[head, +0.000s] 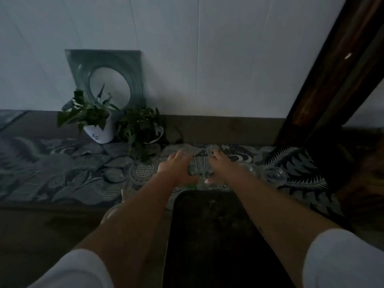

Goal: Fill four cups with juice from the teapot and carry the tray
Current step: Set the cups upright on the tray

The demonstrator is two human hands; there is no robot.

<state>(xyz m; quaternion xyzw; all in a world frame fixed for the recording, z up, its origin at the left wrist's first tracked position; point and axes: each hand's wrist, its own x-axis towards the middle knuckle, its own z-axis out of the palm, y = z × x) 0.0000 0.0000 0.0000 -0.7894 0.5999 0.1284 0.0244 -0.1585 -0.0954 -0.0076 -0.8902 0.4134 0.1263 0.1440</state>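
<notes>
Hands reaching mid-frame, left hand [176,166] & right hand [221,165] cupped w/ loose grip round something glassy, prob. teapot [199,172], too dark to confirm; tray [209,225] bare at bottom center, glass cups [272,174] right, prob. awaiting loading.

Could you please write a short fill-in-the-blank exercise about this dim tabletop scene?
1. The dark tray lies between the person's two ____.
2. The left hand and right hand reach toward a clear ____ vessel.
3. Two potted plants stand against the ____.

Missing words: forearms; glass; wall
</notes>
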